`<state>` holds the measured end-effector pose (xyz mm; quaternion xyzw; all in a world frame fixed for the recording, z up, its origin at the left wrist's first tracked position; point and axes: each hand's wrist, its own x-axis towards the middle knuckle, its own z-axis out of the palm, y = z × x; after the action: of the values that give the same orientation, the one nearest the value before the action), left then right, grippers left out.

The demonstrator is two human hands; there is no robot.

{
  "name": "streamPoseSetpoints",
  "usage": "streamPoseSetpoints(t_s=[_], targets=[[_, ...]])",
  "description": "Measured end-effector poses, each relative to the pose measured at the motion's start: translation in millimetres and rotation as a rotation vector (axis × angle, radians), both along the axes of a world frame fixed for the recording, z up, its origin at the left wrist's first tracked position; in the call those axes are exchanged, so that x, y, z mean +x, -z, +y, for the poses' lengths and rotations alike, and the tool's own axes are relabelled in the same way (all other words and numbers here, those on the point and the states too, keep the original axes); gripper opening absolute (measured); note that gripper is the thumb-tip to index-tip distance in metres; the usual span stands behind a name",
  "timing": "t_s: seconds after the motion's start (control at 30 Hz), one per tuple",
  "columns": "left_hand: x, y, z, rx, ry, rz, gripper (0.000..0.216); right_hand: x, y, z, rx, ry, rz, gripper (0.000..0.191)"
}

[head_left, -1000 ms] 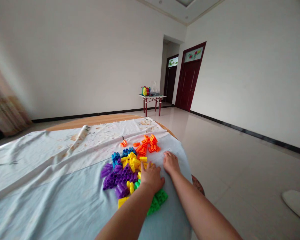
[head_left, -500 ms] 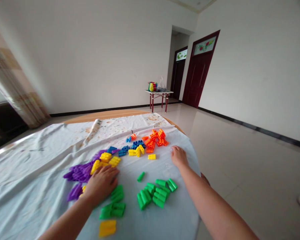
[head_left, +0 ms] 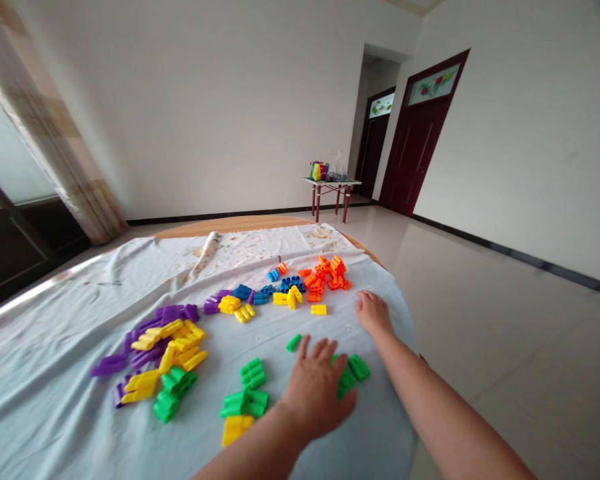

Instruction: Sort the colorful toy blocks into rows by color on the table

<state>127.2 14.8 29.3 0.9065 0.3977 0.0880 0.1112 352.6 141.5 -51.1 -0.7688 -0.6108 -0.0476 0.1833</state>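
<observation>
The left hand (head_left: 316,390) now lies palm down, fingers splayed, on a few green blocks (head_left: 354,369) in the lower middle of the frame. Half a second ago it was pressed on the purple and yellow blocks (head_left: 163,343) at lower left. The blocks, one tight heap a second ago, are now spread over the tablecloth (head_left: 55,313) in loose patches of colour. The right hand (head_left: 374,312) has stayed flat and empty on the cloth at the table's right edge, just below the orange blocks (head_left: 329,277). Neither hand grips anything; both are open and set well apart. Blue blocks (head_left: 260,293) sit in the middle of the frame, and a single yellow block (head_left: 236,429) lies near the left forearm. No box or tray is on the cloth. In the background a small side table (head_left: 331,183) carries a clear bag (head_left: 338,170); its contents cannot be made out.
</observation>
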Motion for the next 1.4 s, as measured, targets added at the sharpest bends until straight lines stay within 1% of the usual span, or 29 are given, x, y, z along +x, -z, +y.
streamPoseSetpoints(t_s=[0.03,0.07,0.1,0.13,0.17,0.23,0.33,0.4,0.47,0.5,0.53,0.6,0.67,0.77,0.83,0.9,0.97,1.03,1.1,1.2,1.3,1.4], targets=[[14.6,4.7,-4.8,-0.040,0.084,0.010,0.062,0.3,0.1,0.1,0.001,-0.001,-0.003,0.036],[22.3,8.7,-7.1,-0.049,0.117,0.022,0.064,0.6,0.2,0.1,0.002,-0.001,-0.005,0.036],[23.1,11.9,-6.6,-0.042,0.119,0.038,0.060,0.9,0.4,0.2,0.002,-0.001,-0.007,0.036],[17.2,14.3,-3.7,-0.025,0.091,0.059,0.055,1.1,0.5,0.3,0.002,0.001,-0.008,0.036],[5.5,16.0,1.0,0.000,0.033,0.087,0.050,1.3,0.5,0.4,0.001,0.002,-0.007,0.036],[-31.0,18.4,12.5,0.062,-0.079,0.117,0.044,1.4,0.7,0.7,0.000,0.004,-0.004,0.036],[-98.2,20.2,24.6,0.133,-0.169,0.160,0.042,0.7,0.6,1.1,0.003,0.006,0.008,0.036],[-136.1,19.2,28.6,0.183,-0.228,0.166,0.039,-0.1,0.2,1.1,0.009,0.005,0.019,0.035],[-158.0,14.6,35.2,0.209,-0.303,0.193,0.036,-0.9,-0.3,1.0,0.015,0.001,0.026,0.035],[-161.1,10.6,41.1,0.192,-0.321,0.225,0.036,-1.3,-0.5,1.0,0.017,0.000,0.029,0.035],[-158.5,5.7,49.2,0.170,-0.342,0.248,0.039,-1.7,-0.6,1.1,0.018,-0.001,0.031,0.035],[-136.2,-6.3,71.4,0.148,-0.349,0.255,0.048,-2.5,-0.3,1.5,0.024,-0.001,0.035,0.034],[-95.9,-18.6,99.0,0.192,-0.312,0.189,0.051,-3.0,0.9,2.1,0.042,0.000,0.035,0.034],[-21.0,-31.8,141.4,0.285,-0.243,0.107,0.045,-3.1,4.5,3.2,0.087,-0.007,0.021,0.033],[26.4,-35.5,165.4,0.319,-0.200,0.085,0.045,-2.7,7.9,4.1,0.124,-0.011,0.003,0.033],[66.5,-35.9,184.0,0.368,-0.151,0.067,0.046,-2.2,11.9,5.2,0.167,-0.015,-0.017,0.032],[97.4,-33.8,197.3,0.391,-0.102,0.075,0.047,-1.9,15.8,6.3,0.201,-0.021,-0.035,0.032],[117.8,-30.0,206.0,0.401,-0.068,0.098,0.048,-1.8,19.2,7.1,0.216,-0.019,-0.047,0.033],[126.9,-25.3,211.6,0.388,-0.079,0.132,0.041,-1.8,21.3,7.6,0.210,-0.021,-0.054,0.034],[121.5,-19.1,217.0,0.336,-0.140,0.183,0.035,-1.9,20.9,7.3,0.176,-0.029,-0.058,0.035],[100.3,-16.8,218.2,0.284,-0.169,0.214,0.039,-1.9,17.4,6.1,0.148,-0.027,-0.046,0.036],[69.0,-17.3,206.2,0.226,-0.136,0.233,0.044,-1.5,13.8,5.3,0.130,-0.057,-0.013,0.035]])
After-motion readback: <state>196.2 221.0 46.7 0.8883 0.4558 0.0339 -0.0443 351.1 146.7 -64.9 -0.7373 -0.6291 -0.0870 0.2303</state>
